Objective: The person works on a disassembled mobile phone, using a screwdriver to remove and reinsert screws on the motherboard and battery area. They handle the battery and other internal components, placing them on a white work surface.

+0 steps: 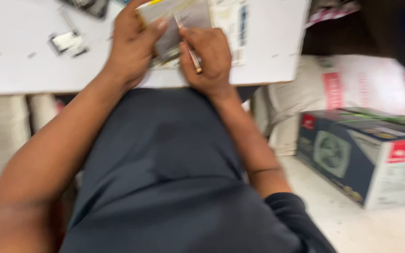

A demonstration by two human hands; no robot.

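Down to my right, on the pale floor (352,225), sits a long dark blue carton (352,154) with a picture of a round fan on its side, a small red square label at each end and a white end panel; green bands cross its top. Behind it leans a bulging whitish sack (352,84) bearing an upright red rectangular label. At the top of my view lies a flat white board (268,51) that serves as my work surface, with my dark trousers (165,178) filling the space beneath it. On that board, between my hands, rests a flat grey packet (191,16) with a yellow edge, and just beside it a white label strip (233,23) with a blue stripe and small dark print, too blurred to make out. My left hand (132,44) is curled around the packet's left edge, thumb pressed on top. My right hand (209,54) is closed around a thin pen-like tool (188,44) with a brownish tip, its upper end touching the packet. Farther left on the board lies a small silvery metal piece (67,42), well apart from my hands, and a dark flat object (87,5) pokes in at the top edge. Everything is smeared by motion, so finer details escape me.
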